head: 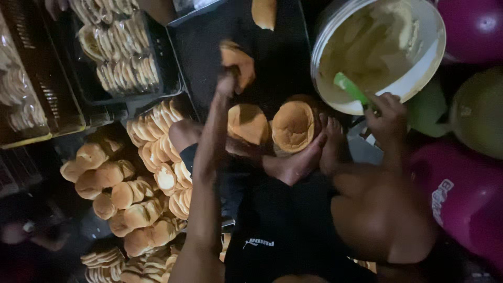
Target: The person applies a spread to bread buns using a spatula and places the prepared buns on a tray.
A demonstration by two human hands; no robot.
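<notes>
I see the left hand (230, 78) closed on a bun (238, 60), far and left of the tub (419, 78). The right hand (387, 112) grips a green spatula (350, 88), tip in the tub, nearer the spread.

I see two open buns (270, 126) lying side by side near the middle. At nine o'clock from them sits a heap of rolls (126, 194), with rows of sliced buns (162, 147) alongside. At eleven o'clock, a dark crate (165, 63) holds more slices. Pink containers (461, 194) stand at three o'clock, and a green one (479, 112) above them.
</notes>
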